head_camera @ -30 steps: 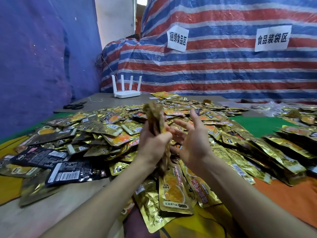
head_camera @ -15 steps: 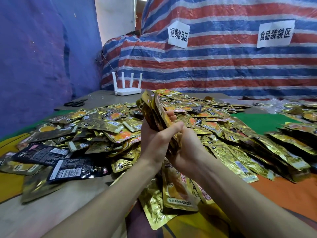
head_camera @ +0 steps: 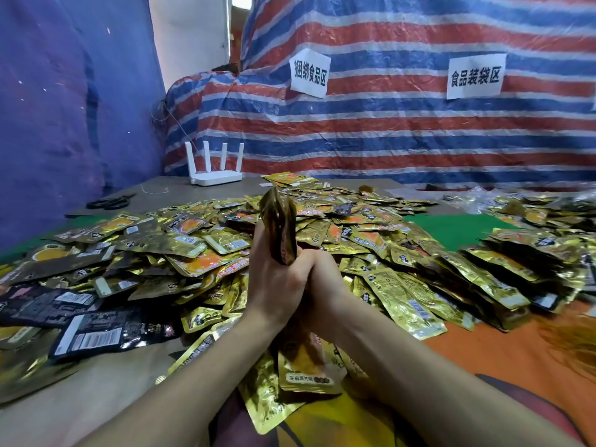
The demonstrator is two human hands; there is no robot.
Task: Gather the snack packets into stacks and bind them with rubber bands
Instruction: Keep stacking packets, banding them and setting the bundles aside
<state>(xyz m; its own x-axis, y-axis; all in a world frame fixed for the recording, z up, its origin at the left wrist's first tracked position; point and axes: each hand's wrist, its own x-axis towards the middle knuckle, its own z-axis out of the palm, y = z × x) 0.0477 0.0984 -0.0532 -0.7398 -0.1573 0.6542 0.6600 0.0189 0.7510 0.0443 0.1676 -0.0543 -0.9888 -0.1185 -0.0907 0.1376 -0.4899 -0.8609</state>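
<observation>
Gold foil packet stack (head_camera: 280, 227), upright, edge-on | left hand (head_camera: 274, 285), right hand (head_camera: 324, 285): fingers clasped round it

In front of the white 4-antenna router (head_camera: 214, 175), the lower half of the upright stack of gold foil snack packets (head_camera: 280, 227) is hidden inside the 2 clasped hands, the left hand (head_camera: 274, 285) and the right hand (head_camera: 325, 285). Their fingertips lie out of sight behind it. Both forearms run off the bottom edge. Far right of the router, the heaped gold packets (head_camera: 554, 243) smear into blur and are cropped by the edge. An orange blurred patch (head_camera: 577, 337), also far right of the router but nearer the viewer, cannot be identified.
</observation>
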